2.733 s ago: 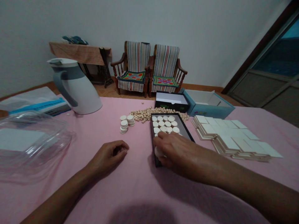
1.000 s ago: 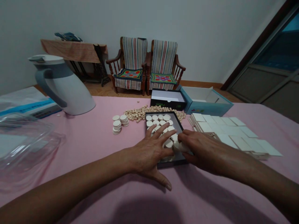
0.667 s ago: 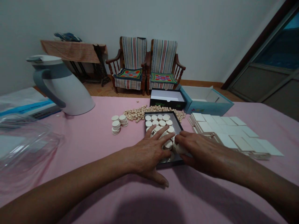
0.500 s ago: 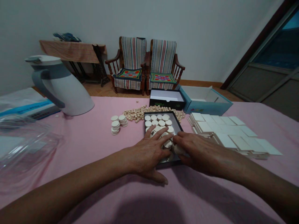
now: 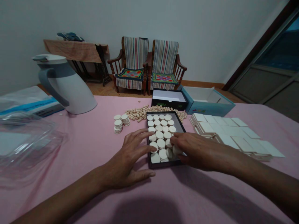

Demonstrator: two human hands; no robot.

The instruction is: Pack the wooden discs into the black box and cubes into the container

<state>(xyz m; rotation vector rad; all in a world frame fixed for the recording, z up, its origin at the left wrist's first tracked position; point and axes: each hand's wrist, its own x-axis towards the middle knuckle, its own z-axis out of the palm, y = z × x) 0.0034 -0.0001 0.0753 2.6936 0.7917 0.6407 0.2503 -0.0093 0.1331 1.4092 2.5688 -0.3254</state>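
Observation:
Rows of stacked pale round discs (image 5: 161, 143) fill much of a shallow black-rimmed box (image 5: 177, 122) in front of me. My left hand (image 5: 130, 158) is open at the box's left side, its fingers spread and two fingertips over the left rim by the discs. Inside the box's right side, my right hand (image 5: 196, 151) is closed around a stack of pale discs (image 5: 177, 150), mostly hidden by the fingers. A few more disc stacks (image 5: 118, 124) stand on the pink cloth, left of the box.
Small wooden beads (image 5: 137, 114) lie spread behind the box. Flat white square pieces (image 5: 224, 129) are stacked at right. A black box (image 5: 168, 100) and a blue box (image 5: 206, 102) stand behind. At left are a white jug (image 5: 78, 90) and a clear plastic container (image 5: 25, 140).
My left hand has drawn back leftward from over the discs to the box's left edge, uncovering them. My right hand stays at the box's right side, holding the discs.

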